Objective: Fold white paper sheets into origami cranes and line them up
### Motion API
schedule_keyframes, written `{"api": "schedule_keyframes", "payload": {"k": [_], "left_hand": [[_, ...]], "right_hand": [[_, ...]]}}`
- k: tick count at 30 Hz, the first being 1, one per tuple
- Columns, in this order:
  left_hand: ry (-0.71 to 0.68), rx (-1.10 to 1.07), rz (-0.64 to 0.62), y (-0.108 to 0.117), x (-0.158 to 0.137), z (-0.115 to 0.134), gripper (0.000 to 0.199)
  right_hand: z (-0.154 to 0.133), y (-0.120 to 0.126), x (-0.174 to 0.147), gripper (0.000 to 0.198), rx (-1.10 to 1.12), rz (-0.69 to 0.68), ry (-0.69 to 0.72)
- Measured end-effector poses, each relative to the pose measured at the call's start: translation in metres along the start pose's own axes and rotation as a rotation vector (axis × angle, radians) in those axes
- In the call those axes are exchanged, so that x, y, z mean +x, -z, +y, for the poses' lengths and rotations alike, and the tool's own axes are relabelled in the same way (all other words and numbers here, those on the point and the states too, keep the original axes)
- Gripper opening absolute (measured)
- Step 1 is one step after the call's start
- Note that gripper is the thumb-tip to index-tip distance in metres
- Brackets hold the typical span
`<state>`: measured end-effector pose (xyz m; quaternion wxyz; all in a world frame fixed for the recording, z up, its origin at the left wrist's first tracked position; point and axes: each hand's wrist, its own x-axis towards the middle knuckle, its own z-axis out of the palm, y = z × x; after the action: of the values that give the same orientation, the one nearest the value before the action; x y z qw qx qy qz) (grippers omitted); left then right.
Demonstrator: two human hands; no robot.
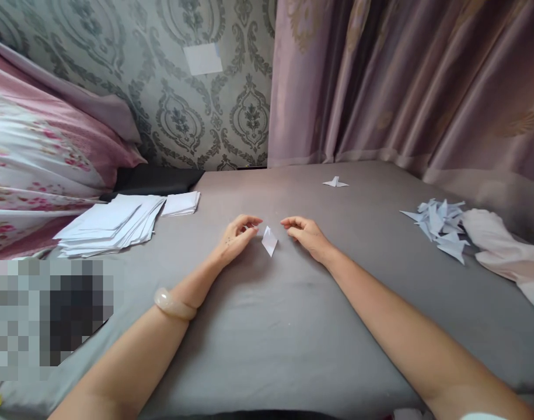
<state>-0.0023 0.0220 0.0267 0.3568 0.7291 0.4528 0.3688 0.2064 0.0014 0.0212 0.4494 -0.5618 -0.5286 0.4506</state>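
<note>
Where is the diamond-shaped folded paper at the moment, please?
In the head view, the diamond-shaped folded paper is near the centre, on the grey sheet, in the gap between the left hand and the right hand.

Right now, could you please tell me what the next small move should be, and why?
I would probably ease the left hand and right hand inward to pinch the folded paper by its side corners: it sits between them, apparently ungripped, with a gap on each side.
</note>
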Motion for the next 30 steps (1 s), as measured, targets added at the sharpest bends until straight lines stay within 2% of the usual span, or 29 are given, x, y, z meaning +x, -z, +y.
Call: {"api": "schedule_keyframes", "payload": {"k": [3,9,21,30], "left_hand": [[0.029,-0.048,0.002,0.001,0.0,-0.002,0.033],[0.001,-0.025,-0.048,-0.001,0.002,-0.004,0.034],[-0.016,-0.051,-0.113,-0.025,0.005,-0.009,0.025],[-0.087,0.078,-0.088,-0.026,0.005,-0.012,0.021]], "right_hand": [[0.0,-0.001,0.0,0.027,0.023,0.014,-0.007],[0.005,-0.002,0.002,0.027,0.003,-0.013,0.034],[0.008,-0.007,0.0,0.02,-0.128,-0.064,0.156],[0.011,-0.011,0.001,0.018,-0.216,-0.073,0.237]]}}
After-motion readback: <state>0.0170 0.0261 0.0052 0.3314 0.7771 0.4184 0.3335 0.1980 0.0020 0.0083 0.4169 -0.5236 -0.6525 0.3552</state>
